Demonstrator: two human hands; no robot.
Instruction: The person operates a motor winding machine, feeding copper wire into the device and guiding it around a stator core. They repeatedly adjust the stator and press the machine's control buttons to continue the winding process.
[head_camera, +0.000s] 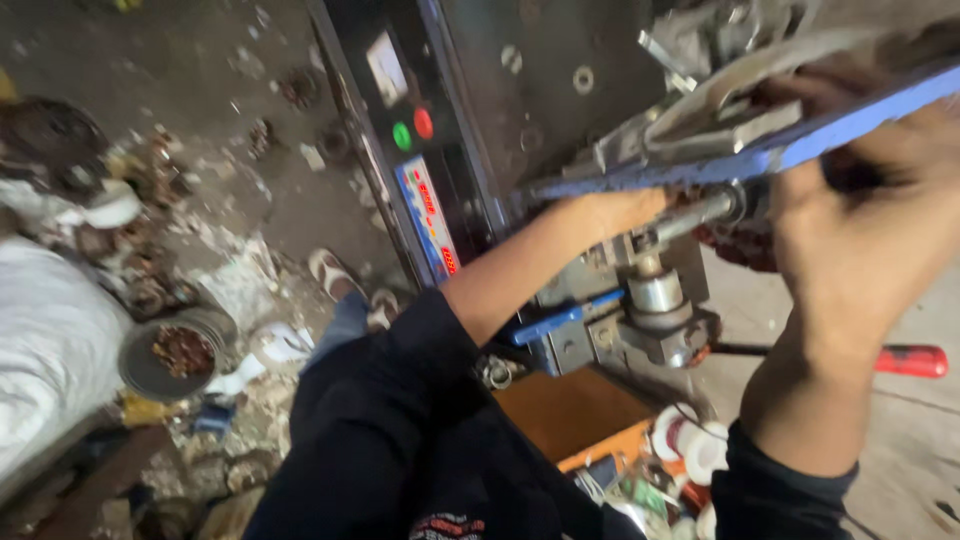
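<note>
The left hand (625, 212) reaches under the blue bar (740, 155), its fingers hidden behind the machine's steel shaft (690, 215), so I cannot tell its grip. The bar runs long, rising from lower left to upper right between both hands. The right hand (865, 235) is curled closed around its upper end, forearm upright, above a red-handled tool (905, 360).

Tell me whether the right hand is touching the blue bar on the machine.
Touching. The head view shows the right hand wrapped around the blue bar, its fingers curling over the bar's top edge with no gap.
</note>
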